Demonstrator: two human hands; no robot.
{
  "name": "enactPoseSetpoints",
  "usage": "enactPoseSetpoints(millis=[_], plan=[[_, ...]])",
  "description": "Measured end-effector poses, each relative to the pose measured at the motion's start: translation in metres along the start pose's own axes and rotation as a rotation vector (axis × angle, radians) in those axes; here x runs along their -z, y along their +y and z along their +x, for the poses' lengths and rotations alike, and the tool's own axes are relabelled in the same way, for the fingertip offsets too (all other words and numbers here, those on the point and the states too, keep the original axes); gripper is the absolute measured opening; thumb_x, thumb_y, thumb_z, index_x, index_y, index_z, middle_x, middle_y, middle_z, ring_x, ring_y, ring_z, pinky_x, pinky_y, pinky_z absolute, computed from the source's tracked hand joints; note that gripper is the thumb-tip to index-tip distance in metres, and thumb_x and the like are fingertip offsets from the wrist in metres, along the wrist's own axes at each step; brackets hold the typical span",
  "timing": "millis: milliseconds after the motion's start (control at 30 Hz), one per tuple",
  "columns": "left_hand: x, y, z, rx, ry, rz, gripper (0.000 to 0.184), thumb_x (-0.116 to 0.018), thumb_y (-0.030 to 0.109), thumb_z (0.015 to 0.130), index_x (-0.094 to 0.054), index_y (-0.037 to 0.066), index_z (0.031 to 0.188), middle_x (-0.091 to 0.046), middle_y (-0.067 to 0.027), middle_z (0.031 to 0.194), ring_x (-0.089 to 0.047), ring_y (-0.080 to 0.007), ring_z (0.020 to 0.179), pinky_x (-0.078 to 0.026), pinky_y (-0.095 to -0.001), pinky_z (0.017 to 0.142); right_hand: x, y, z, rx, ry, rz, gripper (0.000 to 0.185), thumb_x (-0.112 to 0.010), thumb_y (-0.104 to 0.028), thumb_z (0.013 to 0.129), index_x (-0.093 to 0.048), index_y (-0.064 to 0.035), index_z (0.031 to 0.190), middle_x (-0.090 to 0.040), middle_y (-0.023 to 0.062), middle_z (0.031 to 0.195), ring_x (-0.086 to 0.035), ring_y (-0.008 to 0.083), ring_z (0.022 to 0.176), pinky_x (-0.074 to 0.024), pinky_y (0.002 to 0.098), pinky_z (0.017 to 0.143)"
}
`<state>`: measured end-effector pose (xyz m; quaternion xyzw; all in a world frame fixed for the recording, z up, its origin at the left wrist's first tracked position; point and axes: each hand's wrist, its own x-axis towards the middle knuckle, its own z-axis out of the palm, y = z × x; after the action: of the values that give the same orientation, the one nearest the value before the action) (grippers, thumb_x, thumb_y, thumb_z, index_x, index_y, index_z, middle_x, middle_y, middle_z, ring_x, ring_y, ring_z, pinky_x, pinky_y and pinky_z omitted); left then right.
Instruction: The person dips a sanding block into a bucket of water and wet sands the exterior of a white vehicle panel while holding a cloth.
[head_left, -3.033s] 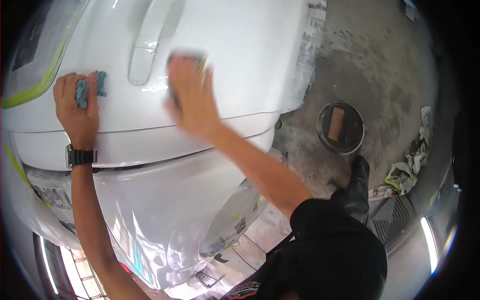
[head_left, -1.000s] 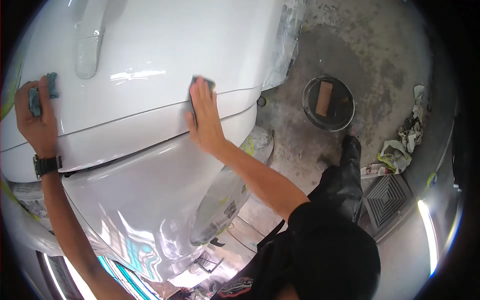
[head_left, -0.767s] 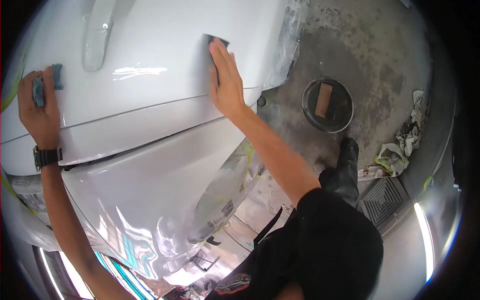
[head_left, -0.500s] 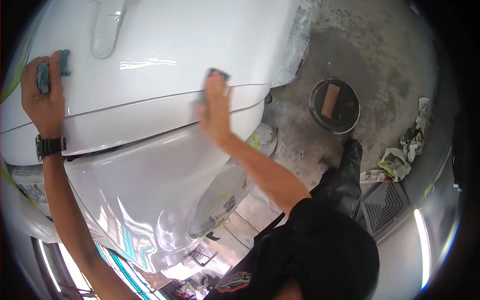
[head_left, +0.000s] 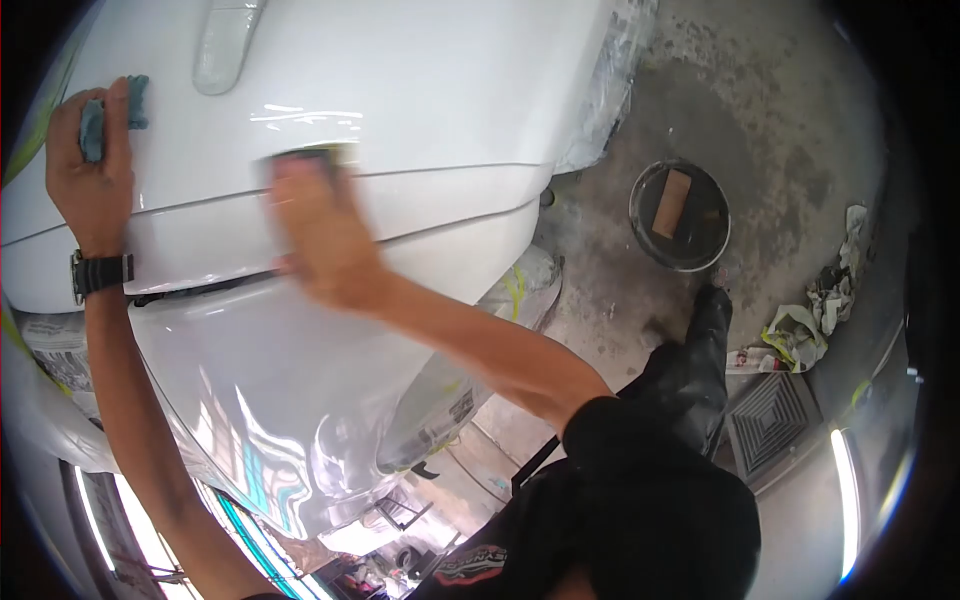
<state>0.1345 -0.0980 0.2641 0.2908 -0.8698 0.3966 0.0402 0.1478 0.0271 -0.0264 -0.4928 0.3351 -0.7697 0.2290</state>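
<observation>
My left hand [head_left: 88, 195], with a dark-strapped watch at the wrist, rests at the left of a glossy white vehicle panel [head_left: 430, 90]. Its fingers are closed around a crumpled blue-green cloth [head_left: 92, 130], which also pokes out past the fingers. My right hand [head_left: 330, 235] is smeared by motion. Under its fingertips is a dark flat pad with a yellowish edge [head_left: 318, 154], pressed to the panel just above a long body seam; its exact kind is too blurred to tell.
On the stained concrete floor stands a round black tub [head_left: 727, 215] with a brown rectangular block [head_left: 672, 203] in it. Crumpled masking paper [head_left: 797, 337] lies by a square floor grate [head_left: 772, 412]. Plastic sheeting [head_left: 608, 95] covers the vehicle's far edge; a masked lamp [head_left: 430, 410] sits lower down.
My right hand has slid left across the white panel with the pad. My left hand stays in place with the cloth, while the view has shifted slightly.
</observation>
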Motion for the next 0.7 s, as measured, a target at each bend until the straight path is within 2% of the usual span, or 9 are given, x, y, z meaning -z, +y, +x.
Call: enactPoseSetpoints(millis=[67, 133, 233, 333, 400, 467, 533, 600, 700], plan=[[0.001, 0.003, -0.003, -0.004, -0.016, -0.004, 0.018, -0.072, 0.017, 0.096, -0.07, 0.003, 0.106, -0.072, -0.0086, 0.102, -0.067, -0.0215, 0.091, -0.052, -0.0327, 0.085, 0.002, -0.036, 0.033, 0.075, 0.023, -0.018, 0.073, -0.069, -0.034, 0.088, -0.046, 0.0044, 0.146, -0.039, 0.0234, 0.157, -0.031, 0.0377, 0.15, -0.0221, 0.0663, 0.117], [-0.001, 0.002, 0.001, -0.014, 0.026, -0.021, 0.019, -0.073, 0.02, 0.095, -0.071, 0.003, 0.104, -0.072, -0.0082, 0.1, -0.067, -0.0215, 0.089, -0.052, -0.0324, 0.082, 0.021, 0.008, 0.004, 0.055, -0.124, -0.041, 0.076, -0.067, -0.034, 0.09, -0.039, 0.0021, 0.152, -0.034, 0.0224, 0.16, -0.029, 0.0379, 0.151, -0.0189, 0.0671, 0.118], [-0.003, 0.0, 0.002, -0.021, 0.066, -0.057, 0.023, -0.076, 0.025, 0.094, -0.071, 0.003, 0.1, -0.072, -0.0077, 0.097, -0.067, -0.0216, 0.085, -0.053, -0.0325, 0.078, 0.067, 0.078, -0.08, -0.306, -0.179, -0.282, 0.08, -0.058, -0.018, 0.097, -0.016, -0.0054, 0.163, -0.015, 0.0236, 0.168, -0.015, 0.04, 0.156, -0.0061, 0.0683, 0.119], [0.001, 0.006, -0.001, -0.013, 0.024, -0.03, 0.021, -0.074, 0.022, 0.095, -0.071, 0.002, 0.102, -0.071, -0.0085, 0.097, -0.067, -0.0219, 0.086, -0.052, -0.0333, 0.079, 0.034, 0.063, -0.048, -0.102, 0.128, -0.099, 0.078, -0.057, -0.02, 0.097, -0.017, -0.0042, 0.163, -0.016, 0.0257, 0.167, -0.014, 0.0424, 0.155, -0.006, 0.0667, 0.119], [0.001, 0.003, 0.001, -0.033, 0.022, 0.009, 0.018, -0.072, 0.017, 0.097, -0.069, 0.001, 0.105, -0.071, -0.0096, 0.099, -0.066, -0.0225, 0.089, -0.052, -0.0337, 0.082, 0.015, 0.016, 0.022, -0.05, -0.043, -0.024, 0.074, -0.057, -0.03, 0.097, -0.028, -0.0004, 0.158, -0.021, 0.0265, 0.165, -0.02, 0.0438, 0.153, -0.0117, 0.0672, 0.119], [0.001, 0.007, 0.003, -0.02, 0.002, 0.017, 0.018, -0.071, 0.017, 0.097, -0.069, 0.001, 0.105, -0.07, -0.0099, 0.098, -0.065, -0.0225, 0.088, -0.051, -0.0336, 0.082, 0.014, -0.009, 0.053, 0.08, 0.022, -0.1, 0.077, -0.063, -0.037, 0.092, -0.035, -0.0033, 0.155, -0.026, 0.0163, 0.166, -0.024, 0.0354, 0.153, -0.0183, 0.0632, 0.12], [0.002, 0.011, 0.0, -0.01, -0.006, 0.016, 0.018, -0.071, 0.016, 0.097, -0.068, 0.0, 0.105, -0.069, -0.0102, 0.098, -0.065, -0.0226, 0.088, -0.051, -0.0334, 0.082, 0.044, 0.019, 0.037, 0.158, -0.159, -0.167, 0.075, -0.064, -0.035, 0.092, -0.035, -0.0053, 0.156, -0.029, 0.0147, 0.166, -0.026, 0.0335, 0.153, -0.0204, 0.0621, 0.12], [0.001, 0.013, 0.001, -0.024, 0.013, 0.003, 0.017, -0.07, 0.015, 0.098, -0.067, -0.001, 0.104, -0.068, -0.0104, 0.098, -0.064, -0.0226, 0.088, -0.05, -0.0333, 0.083, 0.062, 0.069, -0.02, 0.121, -0.092, -0.252, 0.067, -0.065, -0.031, 0.092, -0.043, -0.0079, 0.151, -0.038, 0.0126, 0.16, -0.038, 0.0305, 0.147, -0.0258, 0.061, 0.118], [0.003, 0.007, 0.003, -0.048, -0.003, -0.042, 0.015, -0.071, 0.012, 0.096, -0.067, -0.002, 0.101, -0.067, -0.0109, 0.096, -0.063, -0.0233, 0.086, -0.05, -0.0334, 0.081, 0.106, 0.136, -0.04, -0.027, -0.072, -0.321, 0.062, -0.063, -0.021, 0.095, -0.042, -0.0072, 0.152, -0.038, 0.013, 0.161, -0.038, 0.0341, 0.147, -0.0247, 0.0621, 0.118]])
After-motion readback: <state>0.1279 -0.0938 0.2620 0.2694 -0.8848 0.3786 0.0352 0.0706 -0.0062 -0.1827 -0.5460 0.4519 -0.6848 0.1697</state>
